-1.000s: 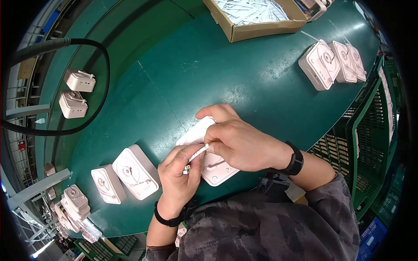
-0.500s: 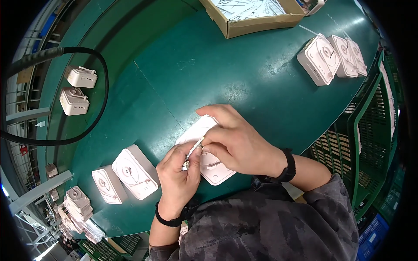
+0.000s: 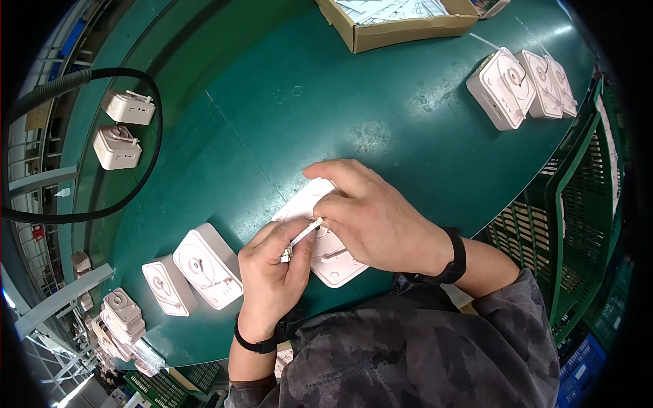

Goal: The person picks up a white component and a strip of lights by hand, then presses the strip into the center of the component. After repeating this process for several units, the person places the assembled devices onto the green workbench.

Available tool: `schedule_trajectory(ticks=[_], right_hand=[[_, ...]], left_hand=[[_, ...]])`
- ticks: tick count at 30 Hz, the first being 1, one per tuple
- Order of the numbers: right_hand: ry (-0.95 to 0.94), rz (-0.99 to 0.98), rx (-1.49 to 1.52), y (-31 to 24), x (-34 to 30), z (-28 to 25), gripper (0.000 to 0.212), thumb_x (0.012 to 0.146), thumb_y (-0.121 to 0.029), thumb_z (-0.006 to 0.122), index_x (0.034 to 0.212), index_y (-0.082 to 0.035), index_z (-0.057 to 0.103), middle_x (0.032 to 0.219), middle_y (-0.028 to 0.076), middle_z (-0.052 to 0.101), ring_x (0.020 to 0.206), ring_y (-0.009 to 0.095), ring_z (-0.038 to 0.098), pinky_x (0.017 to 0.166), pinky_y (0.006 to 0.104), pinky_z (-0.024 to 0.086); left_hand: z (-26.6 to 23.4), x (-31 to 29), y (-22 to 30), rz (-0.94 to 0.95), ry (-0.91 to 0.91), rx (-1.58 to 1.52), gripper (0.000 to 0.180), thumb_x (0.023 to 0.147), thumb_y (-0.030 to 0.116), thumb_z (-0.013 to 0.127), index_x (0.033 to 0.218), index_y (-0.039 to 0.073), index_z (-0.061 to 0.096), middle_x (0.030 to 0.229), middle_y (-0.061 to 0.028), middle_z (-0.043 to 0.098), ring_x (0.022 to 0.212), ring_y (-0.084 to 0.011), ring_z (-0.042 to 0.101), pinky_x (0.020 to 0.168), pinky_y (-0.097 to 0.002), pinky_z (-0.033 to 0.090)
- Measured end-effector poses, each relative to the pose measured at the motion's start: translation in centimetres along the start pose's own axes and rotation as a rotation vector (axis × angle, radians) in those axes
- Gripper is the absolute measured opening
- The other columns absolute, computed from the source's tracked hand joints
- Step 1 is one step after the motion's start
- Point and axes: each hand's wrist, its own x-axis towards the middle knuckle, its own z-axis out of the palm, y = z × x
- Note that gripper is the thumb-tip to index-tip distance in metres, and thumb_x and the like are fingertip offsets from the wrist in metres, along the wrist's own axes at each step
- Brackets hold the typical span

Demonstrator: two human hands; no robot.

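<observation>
Between my hands is a thin white strip (image 3: 305, 234) with a shiny, metal-looking end piece; its exact kind is not clear. My left hand (image 3: 271, 275) is closed around its lower part, thumb and forefinger pressed along it. At the strip's upper tip, the thumb and forefinger of my right hand (image 3: 388, 221) are pinched together. Beneath both hands a pale pink record-player-shaped box (image 3: 338, 273) lies on the green table (image 3: 238, 146), its disc and arm partly covered by my fingers. Two similar pink boxes (image 3: 221, 289) stand just left of my left hand.
A cardboard box (image 3: 408, 32) of white strips sits at the far edge. More pink boxes (image 3: 502, 88) stand far right, and others (image 3: 119, 148) far left behind a black hose (image 3: 160, 122). Green plastic crates (image 3: 568, 224) line the right side; stacked boxes (image 3: 122, 316) are lower left.
My left hand has shifted slightly left and down, baring more of the white strip. My right fingers stay at its upper tip. The whole view has shifted a little.
</observation>
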Motion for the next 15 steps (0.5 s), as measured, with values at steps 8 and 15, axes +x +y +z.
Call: schedule_trajectory(ticks=[8,15], right_hand=[[0.001,-0.088,-0.154,-0.7,0.2,-0.2,0.007,0.082,-0.002,0.062,0.084,0.003,0.065,0.131,0.020,0.055,0.116,0.037,0.056,0.098,0.0451,0.046],[-0.028,-0.115,-0.179,0.0,0.5,-0.1,0.011,0.079,-0.002,0.064,0.087,0.005,0.067,0.127,0.018,0.057,0.117,0.036,0.055,0.100,0.0452,0.044]], left_hand=[[-0.5,0.2,0.0,-0.001,-0.021,-0.001,0.017,0.086,-0.002,0.073,0.102,0.002,0.072,0.087,-0.0136,0.071,0.074,-0.0276,0.070,0.067,-0.0327,0.054],[-1.2,0.9,0.5,-0.032,-0.133,0.022,0.016,0.089,-0.005,0.070,0.105,-0.002,0.072,0.092,-0.0128,0.073,0.079,-0.0203,0.069,0.070,-0.0303,0.054]])
